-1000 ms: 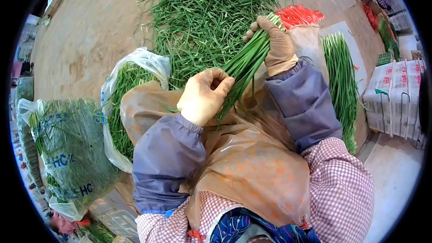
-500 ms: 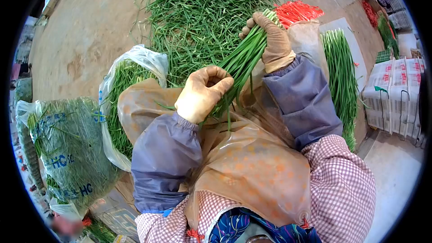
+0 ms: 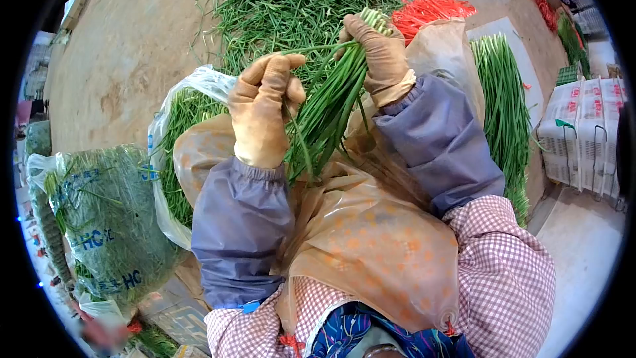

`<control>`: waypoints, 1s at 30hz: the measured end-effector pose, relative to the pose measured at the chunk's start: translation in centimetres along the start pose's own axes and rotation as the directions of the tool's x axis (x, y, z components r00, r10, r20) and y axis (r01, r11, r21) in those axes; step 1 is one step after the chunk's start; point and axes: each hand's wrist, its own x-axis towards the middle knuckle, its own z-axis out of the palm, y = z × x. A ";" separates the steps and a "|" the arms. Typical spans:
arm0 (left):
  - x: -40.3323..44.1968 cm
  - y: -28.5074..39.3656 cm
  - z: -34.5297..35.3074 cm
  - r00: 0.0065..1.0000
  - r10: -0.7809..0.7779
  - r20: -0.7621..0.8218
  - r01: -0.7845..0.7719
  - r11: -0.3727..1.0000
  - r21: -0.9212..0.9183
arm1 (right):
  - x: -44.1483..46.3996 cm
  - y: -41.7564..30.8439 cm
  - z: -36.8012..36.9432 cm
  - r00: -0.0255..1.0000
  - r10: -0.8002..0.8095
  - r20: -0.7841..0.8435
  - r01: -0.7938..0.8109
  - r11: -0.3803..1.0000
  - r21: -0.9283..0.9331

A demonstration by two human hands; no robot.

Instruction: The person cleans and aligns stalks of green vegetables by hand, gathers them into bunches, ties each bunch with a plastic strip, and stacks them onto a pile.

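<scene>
My gloved right hand [image 3: 380,56] is closed round a bunch of green chives [image 3: 330,106], near its pale cut ends, which point up and away from me. The leaves hang down toward my lap. Left of the bunch, my gloved left hand [image 3: 260,109] has its fingers curled in a pinch. A single chive leaf [image 3: 313,48] stretches from those fingers across to the top of the bunch. Below both hands a translucent, orange-spotted apron [image 3: 377,238] covers my lap.
Loose chives [image 3: 298,0] lie heaped on the floor ahead. Red ties [image 3: 430,12] sit beyond my right hand. Sorted chives [image 3: 500,93] are stacked at the right, near white crates [image 3: 580,132]. An open plastic bag [image 3: 173,159] and a wrapped bale [image 3: 112,225] of greens stand left.
My left hand has risen from the lower leaves and now draws one leaf out sideways. The right hand and the bunch have shifted slightly left and turned more upright.
</scene>
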 end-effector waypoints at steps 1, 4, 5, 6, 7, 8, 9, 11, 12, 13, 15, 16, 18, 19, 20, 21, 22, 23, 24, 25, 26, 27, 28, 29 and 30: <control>0.0 0.1 0.0 0.999 0.031 -0.009 -0.031 1.000 0.003 | 0.0 0.2 0.4 1.000 -0.026 -0.008 0.026 0.998 0.051; 0.4 1.0 -0.3 0.999 0.046 -0.005 -0.046 0.998 -0.053 | -0.7 0.2 0.9 0.991 -0.051 0.127 0.054 0.998 -0.016; 0.8 1.3 -0.6 0.999 0.039 0.012 -0.038 0.994 -0.100 | -1.2 -0.1 1.2 0.988 -0.002 0.153 0.008 0.999 -0.043; 1.3 1.6 -0.9 0.999 0.034 0.029 -0.030 0.989 -0.145 | -1.5 -0.3 1.2 0.971 0.083 0.224 -0.088 0.996 0.016; 1.7 2.0 -1.5 0.995 0.023 0.093 -0.005 0.982 -0.188 | -1.8 -0.5 1.1 0.944 0.112 0.311 -0.127 0.991 0.029; 2.3 2.1 -1.8 0.992 0.008 0.128 0.023 0.970 -0.244 | -2.0 -0.7 1.0 0.908 0.141 0.395 -0.169 0.985 0.036; 2.8 2.2 -2.2 0.987 -0.009 0.161 0.054 0.961 -0.272 | -2.1 -0.9 1.1 0.886 0.148 0.440 -0.178 0.984 0.030; 3.0 2.5 -2.0 0.989 -0.023 0.146 0.058 0.969 -0.240 | -2.4 -1.4 1.3 0.836 0.161 0.524 -0.197 0.980 0.012; 2.9 2.8 -1.2 0.995 -0.017 0.095 0.034 0.983 -0.179 | -2.7 -1.7 1.5 0.830 0.193 0.523 -0.200 0.979 -0.044; 2.7 3.0 -0.8 0.999 -0.008 0.044 0.013 0.993 -0.117 | -3.0 -2.0 1.7 0.824 0.226 0.520 -0.203 0.974 -0.101; 2.8 3.4 -0.7 0.988 0.028 0.152 0.009 0.971 -0.238 | -3.1 -1.9 1.7 0.801 0.245 0.546 -0.191 0.969 -0.154; 2.9 3.6 -0.8 0.978 0.051 0.204 0.011 0.955 -0.295 | -3.2 -2.0 1.8 0.802 0.264 0.536 -0.224 0.965 -0.140; 3.2 3.7 -0.9 0.968 0.022 0.249 0.082 0.912 -0.402 | -3.4 -2.4 2.0 0.802 0.302 0.515 -0.284 0.952 -0.115; 3.2 3.8 -0.6 0.975 0.000 0.223 0.102 0.891 -0.443 | -3.4 -2.5 2.0 0.804 0.300 0.513 -0.270 0.953 -0.135; 3.3 3.8 -0.4 0.980 -0.025 0.198 0.120 0.866 -0.485 | -3.4 -2.6 1.9 0.791 0.298 0.535 -0.243 0.955 -0.172; 4.1 4.0 -1.3 0.980 -0.016 0.200 0.123 0.834 -0.538 | -3.3 -2.7 1.8 0.777 0.295 0.557 -0.214 0.954 -0.207; 5.2 4.3 -2.4 0.971 0.028 0.237 0.132 0.764 -0.631 | -3.3 -2.7 1.7 0.763 0.293 0.577 -0.184 0.953 -0.240; 6.3 5.2 -4.0 0.985 0.070 0.155 0.056 0.725 -0.687 | -3.3 -2.2 1.6 0.778 0.256 0.574 -0.139 0.961 -0.241; 7.0 6.3 -4.8 0.992 0.107 0.069 -0.022 0.679 -0.734 | -3.2 -2.2 1.6 0.812 0.262 0.522 -0.157 0.959 -0.236; 7.4 6.7 -5.1 0.987 0.161 -0.003 -0.132 0.802 -0.583 | -3.2 -2.2 1.7 0.842 0.268 0.468 -0.177 0.957 -0.229; 7.6 7.1 -5.3 0.971 0.229 -0.063 -0.235 0.886 -0.401 | -3.2 -2.1 1.8 0.868 0.273 0.415 -0.195 0.956 -0.221; 7.9 7.6 -5.5 0.946 0.307 -0.108 -0.323 0.926 -0.195 | -2.6 -1.8 1.5 0.877 0.264 0.401 -0.173 0.953 -0.249; 8.0 7.3 -5.8 0.985 0.152 -0.075 -0.150 0.988 0.043 | -2.5 -1.5 1.4 0.879 0.269 0.394 -0.190 0.955 -0.228; 7.1 6.5 -5.7 0.988 0.156 -0.009 -0.145 0.935 0.325 | -2.2 -1.2 1.4 0.881 0.274 0.387 -0.206 0.956 -0.207; 5.0 6.1 -3.8 0.989 0.137 0.051 -0.141 0.803 0.579 | -2.2 -1.1 1.3 0.882 0.283 0.378 -0.226 0.956 -0.187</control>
